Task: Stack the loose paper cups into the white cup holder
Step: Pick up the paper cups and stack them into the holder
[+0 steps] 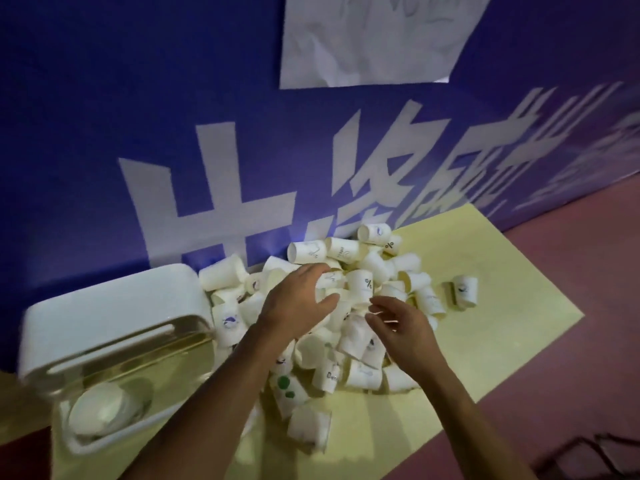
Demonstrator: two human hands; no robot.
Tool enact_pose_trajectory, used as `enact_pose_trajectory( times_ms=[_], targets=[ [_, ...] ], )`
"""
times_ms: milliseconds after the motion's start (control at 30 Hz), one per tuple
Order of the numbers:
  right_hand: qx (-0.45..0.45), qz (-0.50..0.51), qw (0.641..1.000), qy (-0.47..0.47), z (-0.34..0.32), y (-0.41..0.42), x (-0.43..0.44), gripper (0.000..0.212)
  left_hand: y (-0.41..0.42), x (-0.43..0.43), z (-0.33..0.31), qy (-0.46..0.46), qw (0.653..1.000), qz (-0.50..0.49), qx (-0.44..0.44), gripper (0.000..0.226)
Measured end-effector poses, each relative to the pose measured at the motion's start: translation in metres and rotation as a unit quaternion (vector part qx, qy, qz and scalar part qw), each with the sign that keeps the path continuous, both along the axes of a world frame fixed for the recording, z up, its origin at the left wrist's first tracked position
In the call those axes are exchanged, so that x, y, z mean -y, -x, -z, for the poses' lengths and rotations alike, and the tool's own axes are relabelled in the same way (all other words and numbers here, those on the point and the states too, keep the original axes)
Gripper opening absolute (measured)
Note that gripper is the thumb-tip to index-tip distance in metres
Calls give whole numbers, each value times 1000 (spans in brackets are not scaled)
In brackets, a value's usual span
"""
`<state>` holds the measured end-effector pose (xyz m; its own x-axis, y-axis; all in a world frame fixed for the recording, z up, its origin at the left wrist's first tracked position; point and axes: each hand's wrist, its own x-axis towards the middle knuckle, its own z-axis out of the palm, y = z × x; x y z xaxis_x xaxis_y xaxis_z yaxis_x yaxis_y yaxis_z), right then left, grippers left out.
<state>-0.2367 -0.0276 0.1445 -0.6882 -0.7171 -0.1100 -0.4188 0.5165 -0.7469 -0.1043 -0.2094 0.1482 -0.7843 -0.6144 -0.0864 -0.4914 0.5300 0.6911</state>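
Head view: both hands over the cup pile, nothing picked up yet.

Head view: left hand (298,299) hovers over the heap of paper cups (363,372), fingers spread and curved above a marked cup (360,284), not closed on it. Right hand (398,323) just beside it, fingers loose, holding nothing. The heap lies on a yellow mat (502,282) against the blue banner (104,133). The white cup holder (114,306) is left of the heap and touching it, with a few nested cups (100,410) behind its clear front. Best to take one cup by the wall, not the rim, turn its mouth to match the nested ones, then seat it squarely. Room: banner closes the far side; open mat to the right past a stray cup (465,289); red floor (571,323) beyond.
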Motion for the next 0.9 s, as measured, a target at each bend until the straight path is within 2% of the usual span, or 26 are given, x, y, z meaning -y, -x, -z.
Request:
enact_pose_trajectory(
  times_ms=[233,267,333,433,533,600,700,800,900],
  targets=[
    [37,-6,999,-15,22,130,-21,23,143,-9,61,-24,990,-26,136,72],
    [42,-7,999,-20,26,149,-23,22,159,-9,68,0,989,-41,145,70],
    [48,-1,998,-33,36,186,-27,23,185,-3,81,103,981,-63,150,62],
    [51,-1,997,-50,48,230,-27,26,197,22,93,232,953,-67,181,62],
    [65,-3,997,-51,59,256,-15,29,192,49,101,286,927,-61,234,60],
    [73,-5,995,-64,67,263,1,33,190,61,104,288,915,-47,277,62],
    [72,-58,990,-109,84,271,33,46,197,70,105,288,896,-3,339,72],
    [92,-94,979,-156,103,269,67,69,203,71,107,298,877,28,375,66],
    [128,-95,974,-161,116,263,101,94,209,75,106,302,863,44,403,61]
  ],
)
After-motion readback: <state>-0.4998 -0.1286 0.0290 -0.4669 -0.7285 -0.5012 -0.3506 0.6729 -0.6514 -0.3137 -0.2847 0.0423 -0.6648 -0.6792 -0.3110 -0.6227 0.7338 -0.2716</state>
